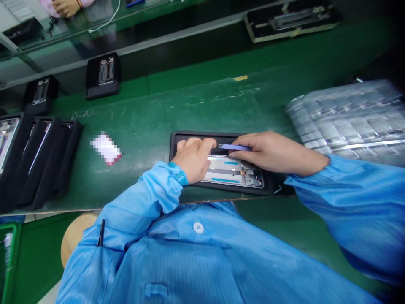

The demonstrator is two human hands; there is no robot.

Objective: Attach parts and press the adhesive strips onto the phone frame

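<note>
Smock (193, 257), purple stick (234, 147) in right hand (270, 151)

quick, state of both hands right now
Left hand: fingers bent over the phone assembly; whether it grips cannot be told.
Right hand: closed, holding a purple stick.

The left hand (193, 159) and the right hand (270, 151), with its lilac stick (236, 147), block the far side of the black foam tray (218, 136). Beyond it, the green workbench (148, 120) offers open room; clear plastic trays (348, 120) bar the right, stacked foam trays (42, 164) the far left.
</note>
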